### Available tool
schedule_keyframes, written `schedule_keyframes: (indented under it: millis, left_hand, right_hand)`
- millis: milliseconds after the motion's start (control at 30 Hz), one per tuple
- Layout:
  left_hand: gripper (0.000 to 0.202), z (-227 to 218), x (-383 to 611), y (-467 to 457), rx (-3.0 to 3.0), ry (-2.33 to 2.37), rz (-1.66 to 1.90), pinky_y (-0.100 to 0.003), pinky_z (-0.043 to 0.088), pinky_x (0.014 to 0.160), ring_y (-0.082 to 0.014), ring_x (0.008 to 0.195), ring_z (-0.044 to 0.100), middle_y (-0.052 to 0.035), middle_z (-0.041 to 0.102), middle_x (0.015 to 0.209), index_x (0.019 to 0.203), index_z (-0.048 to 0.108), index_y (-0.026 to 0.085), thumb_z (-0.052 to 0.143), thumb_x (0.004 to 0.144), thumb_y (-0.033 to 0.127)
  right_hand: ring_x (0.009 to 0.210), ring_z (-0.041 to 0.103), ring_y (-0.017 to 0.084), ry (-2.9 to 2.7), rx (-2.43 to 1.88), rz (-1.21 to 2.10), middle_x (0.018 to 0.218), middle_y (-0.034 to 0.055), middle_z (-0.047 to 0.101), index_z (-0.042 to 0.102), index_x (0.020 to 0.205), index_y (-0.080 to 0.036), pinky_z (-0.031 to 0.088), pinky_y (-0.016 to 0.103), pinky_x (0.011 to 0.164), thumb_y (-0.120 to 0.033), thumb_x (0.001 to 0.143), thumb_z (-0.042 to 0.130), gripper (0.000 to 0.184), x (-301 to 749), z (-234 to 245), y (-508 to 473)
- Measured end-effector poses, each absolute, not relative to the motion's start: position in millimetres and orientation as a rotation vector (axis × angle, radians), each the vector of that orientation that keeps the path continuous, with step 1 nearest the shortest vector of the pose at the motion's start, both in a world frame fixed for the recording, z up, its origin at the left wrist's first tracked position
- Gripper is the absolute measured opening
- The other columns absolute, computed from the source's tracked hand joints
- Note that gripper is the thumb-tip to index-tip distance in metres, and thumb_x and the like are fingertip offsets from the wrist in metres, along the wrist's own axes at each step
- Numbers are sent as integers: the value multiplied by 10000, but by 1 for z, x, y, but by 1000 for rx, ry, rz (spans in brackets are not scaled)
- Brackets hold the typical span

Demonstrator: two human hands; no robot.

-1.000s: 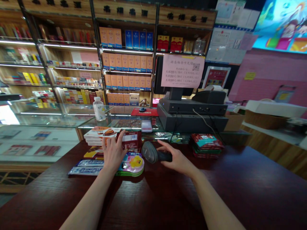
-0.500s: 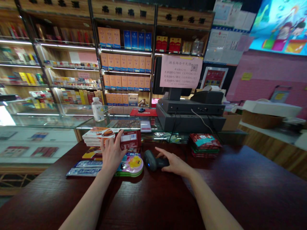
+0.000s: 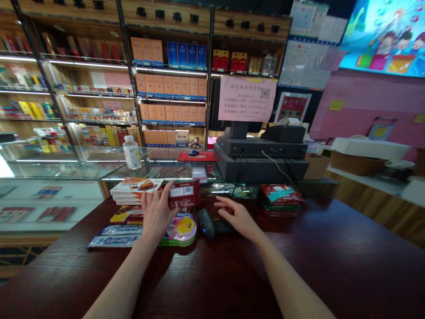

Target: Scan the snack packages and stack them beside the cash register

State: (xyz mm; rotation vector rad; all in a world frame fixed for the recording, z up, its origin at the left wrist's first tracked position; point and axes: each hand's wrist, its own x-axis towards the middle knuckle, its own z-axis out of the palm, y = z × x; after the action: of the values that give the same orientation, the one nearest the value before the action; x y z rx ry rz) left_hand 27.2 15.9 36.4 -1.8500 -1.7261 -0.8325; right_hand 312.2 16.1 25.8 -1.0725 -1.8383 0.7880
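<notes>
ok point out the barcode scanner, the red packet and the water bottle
barcode scanner [image 3: 205,223], head view, its rounded head
red packet [image 3: 182,191], head view, its white label
water bottle [image 3: 132,154], head view, its body

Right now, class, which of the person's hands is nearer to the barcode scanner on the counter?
Right. The right hand is open, right beside the scanner at its handle end; the left hand is further off to the scanner's left, holding a red box.

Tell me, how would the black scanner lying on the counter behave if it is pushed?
The scanner looks like rigid plastic, so it probably slides as one piece. Its rounded head may make it rock or pivot. The glossy counter likely gives little grip.
</notes>
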Motion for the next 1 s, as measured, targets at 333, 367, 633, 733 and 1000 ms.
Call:
schedule_keyframes:
  millis: [333, 367, 633, 733, 1000]
  left_hand:
    - [840, 39, 50, 7, -1983, -1564, -887, -527, 207, 1201, -292, 1125, 529, -74, 602, 1083, 1545, 323, 268, 699, 799, 354]
    - [835, 39, 52, 6, -1990, -1558, -886, -524, 207, 1202, -291, 1128, 530, -74, 603, 1083, 1545, 322, 268, 696, 803, 352]
    - [910, 38, 60, 5, -2064, -1566, -939, -534, 246, 1179, -288, 1096, 549, -63, 613, 1071, 1560, 271, 274, 711, 767, 350]
    - [965, 34, 61, 9, -2111, -1599, -1007, -553, 249, 1170, -292, 1111, 549, -55, 608, 1091, 1570, 227, 281, 724, 749, 376]
    - [975, 31, 55, 19, -2318, -1683, -1235, -583, 311, 1119, -303, 1153, 581, -83, 646, 1178, 1572, 192, 250, 717, 767, 418]
  right_hand:
    - [905, 716, 232, -1443, -1015, 861, 1008, 77, 766, 684, 1210, -191, 562, 361, 828, -404, 772, 721, 488, 279, 24, 23]
    - [874, 709, 227, -1430, -1026, 850, 978, 71, 763, 697, 1186, -186, 559, 357, 812, -407, 759, 733, 482, 278, 23, 25]
    - [681, 647, 205, -1400, -1097, 834, 751, 23, 729, 749, 843, -188, 514, 315, 645, -443, 730, 746, 278, 279, 21, 27]
    - [668, 644, 207, -1368, -1106, 832, 725, 19, 724, 747, 810, -195, 503, 310, 618, -449, 717, 750, 270, 281, 19, 29]
    - [705, 679, 237, -1269, -1131, 867, 760, 50, 760, 769, 806, -186, 536, 350, 683, -435, 687, 770, 276, 284, 19, 30]
